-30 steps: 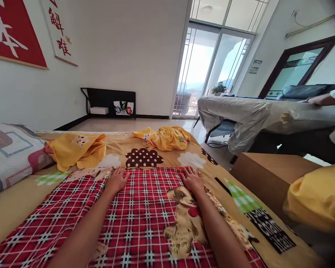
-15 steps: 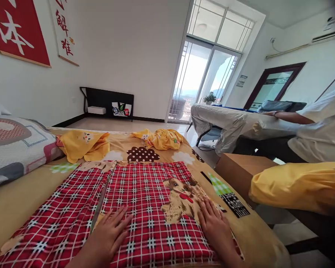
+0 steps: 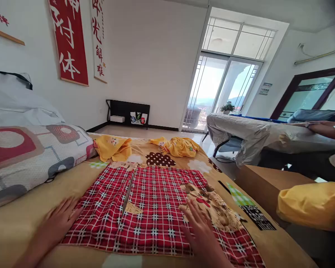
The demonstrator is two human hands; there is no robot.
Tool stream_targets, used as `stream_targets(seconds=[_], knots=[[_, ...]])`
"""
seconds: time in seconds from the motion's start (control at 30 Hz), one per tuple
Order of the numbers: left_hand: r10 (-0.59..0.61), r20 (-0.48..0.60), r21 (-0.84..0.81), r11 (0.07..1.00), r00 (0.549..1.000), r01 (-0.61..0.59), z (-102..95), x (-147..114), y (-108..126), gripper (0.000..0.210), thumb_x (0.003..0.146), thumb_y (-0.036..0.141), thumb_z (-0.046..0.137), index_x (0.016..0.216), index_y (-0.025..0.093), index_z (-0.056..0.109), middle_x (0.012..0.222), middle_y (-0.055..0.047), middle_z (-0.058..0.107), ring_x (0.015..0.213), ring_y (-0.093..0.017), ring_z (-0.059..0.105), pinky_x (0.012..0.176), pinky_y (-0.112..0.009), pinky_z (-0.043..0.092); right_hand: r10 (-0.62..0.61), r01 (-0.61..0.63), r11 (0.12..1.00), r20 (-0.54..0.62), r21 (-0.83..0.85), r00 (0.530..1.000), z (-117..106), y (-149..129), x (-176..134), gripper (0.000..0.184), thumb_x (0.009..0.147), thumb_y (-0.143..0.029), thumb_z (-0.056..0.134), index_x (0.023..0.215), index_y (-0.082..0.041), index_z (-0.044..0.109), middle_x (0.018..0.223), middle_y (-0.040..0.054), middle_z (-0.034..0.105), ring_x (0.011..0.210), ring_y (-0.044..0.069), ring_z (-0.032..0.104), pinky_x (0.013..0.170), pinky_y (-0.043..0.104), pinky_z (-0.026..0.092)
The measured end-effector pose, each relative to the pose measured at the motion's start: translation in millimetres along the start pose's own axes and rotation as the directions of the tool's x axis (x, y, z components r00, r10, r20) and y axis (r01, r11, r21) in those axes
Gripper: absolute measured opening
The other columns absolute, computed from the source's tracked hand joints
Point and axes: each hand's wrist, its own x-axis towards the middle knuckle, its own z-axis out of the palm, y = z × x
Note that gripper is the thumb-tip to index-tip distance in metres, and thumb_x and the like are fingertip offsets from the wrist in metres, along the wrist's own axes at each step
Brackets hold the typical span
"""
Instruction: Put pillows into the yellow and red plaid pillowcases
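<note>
A red plaid cloth [image 3: 156, 212] with a printed puppy lies spread on the tan patterned bedspread [image 3: 80, 176], and a narrow slit or gap runs down its left part. My left hand [image 3: 63, 217] is at the cloth's left edge, fingers stretched out and slightly blurred, partly over the bedspread. Over the right part of the cloth, below the puppy's face, my right hand [image 3: 199, 227] lies palm down with its fingers spread. Neither hand grips anything.
Yellow garments [image 3: 181, 147] and a yellow cloth [image 3: 111, 147] lie at the far edge. A patterned pillow [image 3: 30, 152] is at left. At right stand a cardboard box [image 3: 262, 182], a yellow bundle [image 3: 312, 204] and a plastic-covered table [image 3: 240, 123], with a person's arm [image 3: 326, 128] over it.
My left hand has moved left from the middle of the cloth to its left edge. My right hand has shifted inward on the cloth. The view has turned left.
</note>
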Motion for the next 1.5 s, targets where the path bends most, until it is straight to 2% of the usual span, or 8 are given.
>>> stream_targets(seconds=[0.13,0.23,0.4,0.53,0.7,0.83,1.1,1.5], knots=[[-0.052,0.007,-0.143,0.988,0.999,0.053,6.3,-15,-7,0.059,0.082,0.059,0.040,0.118,0.020,0.066,0.128,-0.010,0.064,0.118,-0.027,0.060,0.101,-0.038,0.046,-0.626,0.568,0.775,0.213,0.277,0.751,-33,-113,47,0.057,0.089,-0.034,0.052,0.145,-0.034,0.039,0.156,0.0016,0.029,0.145,0.023,0.021,0.118,0.050,0.014],[-0.059,-0.062,-0.127,0.991,0.996,0.051,5.5,-29,-2,0.049,0.082,0.056,0.042,0.105,0.021,0.069,0.125,-0.009,0.066,0.117,-0.026,0.060,0.101,-0.037,0.045,-0.755,0.694,0.642,0.110,0.326,0.647,-33,-177,93,0.060,0.092,-0.041,0.051,0.148,-0.029,0.032,0.157,0.0054,0.026,0.146,0.024,0.019,0.117,0.052,0.015],[-0.098,-0.027,-0.148,0.985,0.995,0.093,-3.7,-38,4,0.047,0.082,0.052,0.040,0.095,0.022,0.074,0.129,-0.008,0.063,0.119,-0.026,0.058,0.104,-0.038,0.043,-0.711,0.612,0.687,0.190,0.392,0.677,27,-249,140,0.066,0.096,-0.056,0.035,0.152,-0.024,0.022,0.159,0.0121,0.019,0.146,0.029,0.015,0.113,0.062,0.015],[-0.147,-0.033,-0.187,0.973,0.989,0.139,-2.7,-41,-1,0.051,0.081,0.056,0.039,0.088,0.020,0.074,0.126,-0.010,0.065,0.116,-0.026,0.060,0.104,-0.036,0.044,-0.599,0.498,0.795,0.328,0.346,0.730,72,-248,128,0.075,0.092,-0.065,0.030,0.153,-0.024,0.017,0.159,0.0172,0.010,0.145,0.039,0.010,0.108,0.070,0.015],[-0.217,-0.133,0.047,0.973,0.967,0.225,-3.6,-42,21,0.036,0.084,0.032,0.039,0.096,0.016,0.070,0.127,-0.015,0.063,0.114,-0.029,0.059,0.106,-0.051,0.036,-0.473,0.468,0.875,0.429,0.126,0.770,52,-233,131,0.079,0.089,-0.063,0.041,0.150,-0.014,0.030,0.147,0.0265,0.038,0.135,0.043,0.035,0.101,0.067,0.033],[0.007,-0.337,0.154,0.987,0.941,0.047,-0.2,-29,60,0.042,0.087,0.017,0.034,0.116,0.014,0.064,0.138,-0.015,0.054,0.126,-0.027,0.051,0.111,-0.054,0.026,-0.569,0.542,0.820,0.353,0.181,0.743,28,-258,165,0.050,0.092,-0.046,0.047,0.131,-0.017,0.055,0.114,0.0177,0.068,0.106,0.034,0.064,0.088,0.053,0.049],[0.012,-0.025,0.113,0.994,1.000,-0.009,33.7,-29,90,0.059,0.092,0.052,0.036,0.129,0.013,0.061,0.135,-0.017,0.057,0.128,-0.034,0.049,0.111,-0.060,0.026,-0.748,0.629,0.639,0.166,0.442,0.643,103,-292,210,0.060,0.098,-0.057,0.022,0.148,-0.027,0.030,0.157,0.0039,0.027,0.145,0.020,0.022,0.117,0.053,0.013],[0.106,-0.077,0.153,0.984,0.991,-0.093,61.0,-38,68,0.064,0.084,0.067,0.046,0.141,0.039,0.041,0.141,-0.009,0.052,0.128,-0.038,0.049,0.104,-0.063,0.031,-0.381,0.326,0.922,0.333,0.210,0.863,145,-249,344,0.069,0.094,-0.065,0.014,0.152,-0.029,0.022,0.159,0.0014,0.018,0.147,0.020,0.016,0.117,0.051,0.006]])
